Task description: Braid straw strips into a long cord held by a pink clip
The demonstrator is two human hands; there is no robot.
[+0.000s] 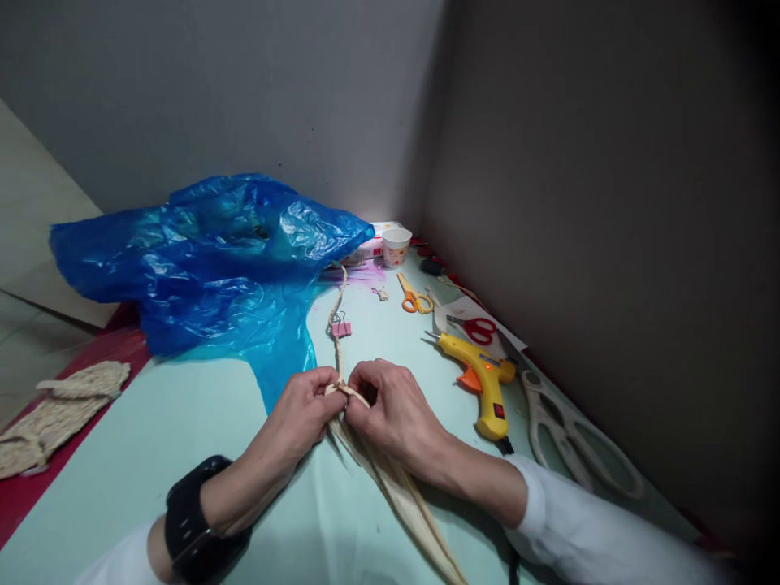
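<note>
Both my hands meet at the middle of the table, pinching pale flat strands at the near end of a thin braided cord [337,351]. My left hand [305,406] grips the braid's end between thumb and fingers. Opposite it, my right hand [393,414] is closed on one of the strands, close to the braid. Long loose strands [405,500] trail from beneath my hands toward the table's near edge. A pink binder clip [342,328] sits by the cord farther up, and the cord runs back to the blue plastic bag. My fingertips partly hide the crossing strands.
A large blue plastic bag [225,260] spreads over the left back. On the right lie a yellow glue gun [487,378], large pale scissors [569,431], red scissors [478,329] and orange scissors [414,296]. A paper cup [396,248] stands behind; a woven piece [64,418] lies left.
</note>
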